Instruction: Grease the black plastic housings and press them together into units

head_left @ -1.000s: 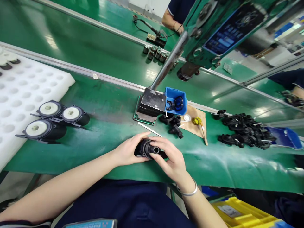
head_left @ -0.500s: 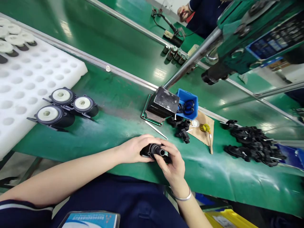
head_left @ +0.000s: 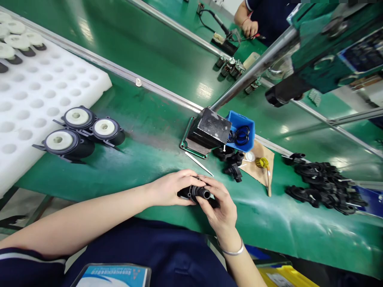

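Black part [head_left: 196, 193] clasped between 2 hands.
Left hand [head_left: 170, 189] wraps its body; right hand [head_left: 223, 204] has fingers around its spout. Uneven pressure from the 2 sides could tilt the spout, or smooth plastic could slip. Beyond the grip, slightly right, the blue bin [head_left: 252, 133] holds dark rings [head_left: 242, 135]; far left of it, the foam tray [head_left: 62, 82] carries white-topped parts [head_left: 16, 42].

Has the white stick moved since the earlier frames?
No. Judged against the black block, the white stick lies in the same spot at the near side of its base, at the same slant; only the camera view shifted.
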The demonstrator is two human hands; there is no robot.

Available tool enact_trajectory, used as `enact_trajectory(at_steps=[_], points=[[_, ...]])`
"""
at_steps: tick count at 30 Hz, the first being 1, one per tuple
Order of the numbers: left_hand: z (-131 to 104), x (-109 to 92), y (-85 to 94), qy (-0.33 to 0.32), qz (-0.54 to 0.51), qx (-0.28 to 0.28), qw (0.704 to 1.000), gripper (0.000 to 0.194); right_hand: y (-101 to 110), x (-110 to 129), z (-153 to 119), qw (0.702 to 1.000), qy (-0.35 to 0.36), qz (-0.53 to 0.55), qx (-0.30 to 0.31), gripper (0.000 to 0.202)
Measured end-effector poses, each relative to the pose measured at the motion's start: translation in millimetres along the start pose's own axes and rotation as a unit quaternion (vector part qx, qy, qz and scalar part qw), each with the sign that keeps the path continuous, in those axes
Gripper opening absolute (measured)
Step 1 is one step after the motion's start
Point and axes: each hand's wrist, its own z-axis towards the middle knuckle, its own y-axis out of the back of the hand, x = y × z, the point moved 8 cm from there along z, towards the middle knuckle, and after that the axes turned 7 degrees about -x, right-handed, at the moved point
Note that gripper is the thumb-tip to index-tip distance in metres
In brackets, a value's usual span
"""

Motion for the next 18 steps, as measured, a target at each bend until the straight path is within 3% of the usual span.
enact_trajectory(at_steps=[7,12,15,18], points=[[-2.2,2.6,-0.2,-0.024,0.03,-0.021,0.999,0.051,-6.1,-5.2,-3.5,1.0,-0.001,0.03,-0.005,0.048],[2.3,-13.0,5.0,-0.043,0.078,-0.041,0.995,0.05,3.4,-3.3,4.3,0.999,-0.019,0.021,0.033,0.04],[18.7,-34.9,20.2,-0.063,0.098,-0.032,0.993,0.054,43.4,12.2,37.6,1.0,-0.012,0.021,-0.003,0.039],[52.6,-60.2,52.9,-0.097,0.112,-0.068,0.987,0.053,117.4,51.5,89.8,0.983,0.071,-0.014,-0.166,0.034]])
